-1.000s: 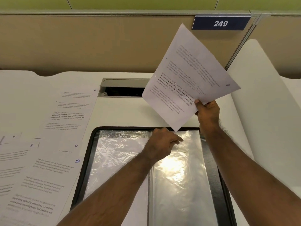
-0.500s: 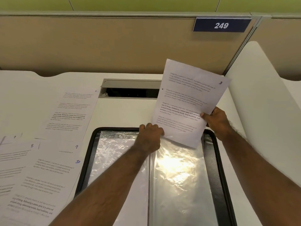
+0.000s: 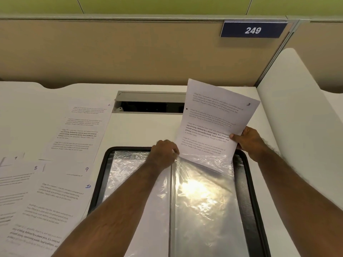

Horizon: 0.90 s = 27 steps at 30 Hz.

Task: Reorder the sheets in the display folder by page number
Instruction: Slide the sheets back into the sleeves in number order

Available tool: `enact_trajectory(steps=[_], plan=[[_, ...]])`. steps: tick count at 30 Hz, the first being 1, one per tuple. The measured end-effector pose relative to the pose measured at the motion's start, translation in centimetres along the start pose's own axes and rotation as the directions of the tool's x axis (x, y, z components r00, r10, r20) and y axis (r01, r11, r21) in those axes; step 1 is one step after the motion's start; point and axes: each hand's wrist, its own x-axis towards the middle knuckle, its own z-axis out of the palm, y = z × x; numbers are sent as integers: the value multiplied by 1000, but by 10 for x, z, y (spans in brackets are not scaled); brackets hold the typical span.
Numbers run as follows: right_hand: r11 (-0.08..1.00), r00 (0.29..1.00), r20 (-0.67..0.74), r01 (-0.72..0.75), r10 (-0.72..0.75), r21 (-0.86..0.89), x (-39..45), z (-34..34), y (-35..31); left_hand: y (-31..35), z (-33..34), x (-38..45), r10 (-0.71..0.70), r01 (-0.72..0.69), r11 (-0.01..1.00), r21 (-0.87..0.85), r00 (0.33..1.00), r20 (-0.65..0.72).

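Head view showed right hand (image 3: 247, 140) gripping sheet 3 (image 3: 215, 123), bottom edge entering display folder (image 3: 248, 182) sleeve pinched open by left hand (image 3: 164, 152); sheets 4 (image 3: 81, 130), 8–10 awaited on desk (image 3: 144, 130).

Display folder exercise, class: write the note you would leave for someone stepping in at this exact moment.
Right hand grips sheet 3 by its right edge; its bottom edge is just inside the right-hand sleeve.
Left hand pinches that sleeve's top open at the spine.
Display folder lies open on the desk.
Sheets 4, 8, 9 and 10 lie loose to its left.
Left: push 3 fully in, then file the rest in order.
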Motion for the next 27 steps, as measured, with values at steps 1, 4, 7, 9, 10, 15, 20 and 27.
enact_trajectory(steps=[1,4,7,9,10,15,20,27], plan=[[1000,1000,9,-2,2,0,1,-1,0,0,0,1,-9,9,1000,-16,1000,4],[1000,1000,24,-3,3,-6,3,-2,2,0,-1,1,-4,4,1000,4,1000,16],[1000,999,36,-19,19,-3,2,-3,3,-1,-1,1,39,-39,994,97,999,3],[999,998,55,-34,34,3,0,-4,4,-1,-2,1,72,-70,984,166,997,-7],[999,997,67,-45,44,12,-1,-3,3,-1,-3,1,86,-83,978,191,996,-9],[992,988,89,-128,127,9,-3,2,4,-3,-7,2,123,-124,966,225,992,18],[992,991,46,-125,126,-19,-2,2,6,-2,-10,3,110,-106,977,185,994,-10],[988,983,102,-155,153,10,-4,-3,3,-2,-13,2,136,-133,959,250,991,5]])
